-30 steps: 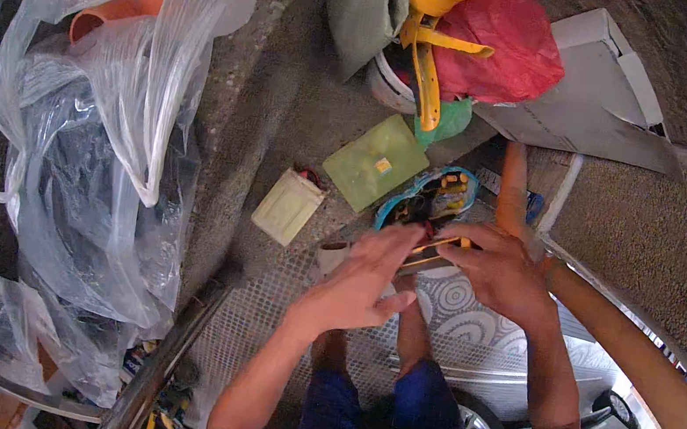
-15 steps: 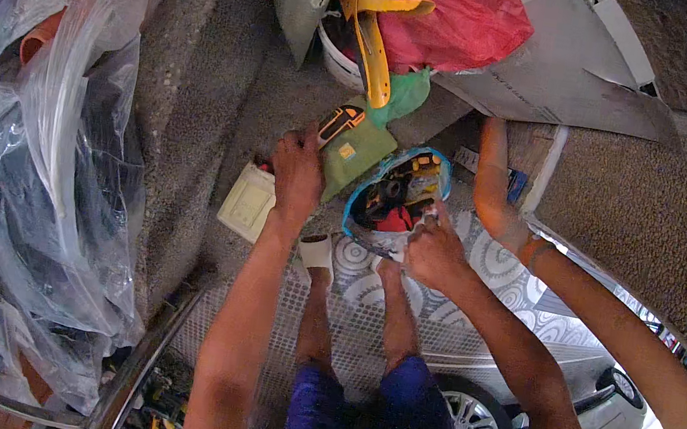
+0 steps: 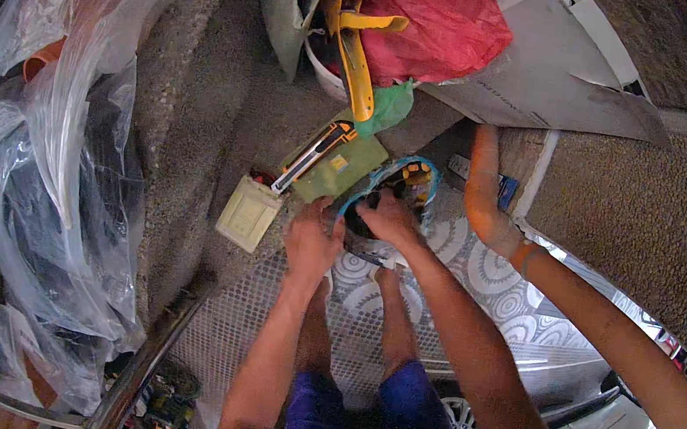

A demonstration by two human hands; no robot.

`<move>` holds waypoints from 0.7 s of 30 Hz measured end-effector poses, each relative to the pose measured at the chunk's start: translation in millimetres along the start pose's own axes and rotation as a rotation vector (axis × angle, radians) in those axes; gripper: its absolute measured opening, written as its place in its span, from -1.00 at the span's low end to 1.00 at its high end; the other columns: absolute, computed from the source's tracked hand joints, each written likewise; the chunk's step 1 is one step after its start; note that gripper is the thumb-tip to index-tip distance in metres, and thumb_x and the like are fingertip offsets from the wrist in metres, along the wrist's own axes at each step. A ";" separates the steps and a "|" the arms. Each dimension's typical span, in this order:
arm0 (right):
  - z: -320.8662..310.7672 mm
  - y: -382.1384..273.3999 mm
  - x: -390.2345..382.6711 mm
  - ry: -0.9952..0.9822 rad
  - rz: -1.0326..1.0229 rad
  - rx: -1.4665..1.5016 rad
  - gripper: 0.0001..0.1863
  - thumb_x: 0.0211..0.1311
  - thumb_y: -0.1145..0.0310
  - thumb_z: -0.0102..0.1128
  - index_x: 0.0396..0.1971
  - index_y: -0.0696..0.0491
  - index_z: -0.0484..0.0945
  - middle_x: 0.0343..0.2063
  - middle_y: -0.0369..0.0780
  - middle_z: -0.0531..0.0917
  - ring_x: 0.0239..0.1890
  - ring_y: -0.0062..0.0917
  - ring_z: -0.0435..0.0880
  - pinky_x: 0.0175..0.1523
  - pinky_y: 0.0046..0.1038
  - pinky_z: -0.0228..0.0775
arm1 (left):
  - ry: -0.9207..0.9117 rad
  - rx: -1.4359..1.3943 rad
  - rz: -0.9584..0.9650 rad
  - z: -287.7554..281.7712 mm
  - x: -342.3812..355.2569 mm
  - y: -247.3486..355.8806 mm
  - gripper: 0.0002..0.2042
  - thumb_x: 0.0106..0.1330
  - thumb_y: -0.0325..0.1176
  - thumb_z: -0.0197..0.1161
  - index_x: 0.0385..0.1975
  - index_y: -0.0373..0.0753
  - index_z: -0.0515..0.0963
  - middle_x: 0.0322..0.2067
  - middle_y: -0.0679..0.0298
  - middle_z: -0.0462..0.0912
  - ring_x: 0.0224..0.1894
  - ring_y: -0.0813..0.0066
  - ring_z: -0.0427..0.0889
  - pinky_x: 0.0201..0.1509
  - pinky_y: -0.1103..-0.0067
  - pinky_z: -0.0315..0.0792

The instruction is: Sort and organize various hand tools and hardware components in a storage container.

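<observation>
My right hand (image 3: pixel 389 221) reaches down into a blue-rimmed container (image 3: pixel 435 179) of mixed dark and yellow tools, its fingers hidden among them. Beside the container's near-left rim is my left hand (image 3: pixel 313 241), fingers apart and nothing visible in it. Beyond it lies a long narrow tool (image 3: pixel 312 157) with an orange-and-black handle and a pale shaft, across a flat green case (image 3: pixel 355 166). The shaft's near end rests by a cream plastic box (image 3: pixel 248 214), with something red behind that box.
Another person's arm (image 3: pixel 486 209) comes in from the right, its hand hidden under a grey sheet (image 3: pixel 548 94). A yellow tool (image 3: pixel 355 65), a red bag (image 3: pixel 434 24) and a white bucket (image 3: pixel 326 74) stand ahead. Clear plastic sheeting (image 3: pixel 57 172) covers the left; a metal rail (image 3: pixel 144 362) is near.
My left hand has let go of the long tool, which now lies across the case, and moved nearer to the container. My right hand has gone from the container's right rim into it.
</observation>
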State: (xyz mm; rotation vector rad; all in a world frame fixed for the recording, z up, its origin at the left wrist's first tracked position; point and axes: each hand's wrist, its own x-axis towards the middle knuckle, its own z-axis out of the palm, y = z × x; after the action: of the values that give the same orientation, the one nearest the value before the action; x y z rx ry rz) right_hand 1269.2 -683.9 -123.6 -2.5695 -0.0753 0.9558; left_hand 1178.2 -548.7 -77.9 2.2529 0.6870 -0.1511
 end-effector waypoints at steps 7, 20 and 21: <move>20.2 43.0 37.4 -0.096 0.153 0.107 -0.64 -0.01 0.20 0.25 -0.29 0.16 0.65 -0.24 0.02 0.68 -0.16 -0.17 0.69 -0.05 -0.26 0.52 | -0.036 -0.217 -0.040 10.1 2.6 17.2 -0.69 0.19 -0.37 0.29 -0.05 -0.23 0.54 -0.35 0.08 0.67 -0.29 0.07 0.67 -0.22 0.31 0.53; -0.2 41.0 -0.2 0.197 -0.136 0.175 -0.73 0.12 0.32 0.21 -0.20 0.10 0.67 -0.32 0.01 0.69 -0.22 -0.13 0.69 -0.05 -0.27 0.51 | -0.059 -0.231 -0.025 -4.7 -3.7 -14.9 -0.67 0.17 -0.37 0.31 -0.05 -0.19 0.53 -0.36 0.13 0.65 -0.29 0.13 0.66 -0.22 0.35 0.53; 0.0 40.1 -1.1 0.193 -0.134 0.171 -0.73 0.12 0.32 0.21 -0.20 0.10 0.67 -0.32 0.01 0.69 -0.22 -0.13 0.69 -0.05 -0.27 0.51 | -0.069 -0.204 -0.039 -6.2 -2.5 -15.7 -0.67 0.18 -0.32 0.30 -0.05 -0.18 0.53 -0.37 0.13 0.65 -0.29 0.11 0.66 -0.22 0.33 0.53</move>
State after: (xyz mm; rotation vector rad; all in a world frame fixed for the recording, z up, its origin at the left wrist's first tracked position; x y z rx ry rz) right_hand 1264.8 -721.0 -138.3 -2.4496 -0.1058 0.6330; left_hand 1167.4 -536.6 -82.8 2.0316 0.6779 -0.1695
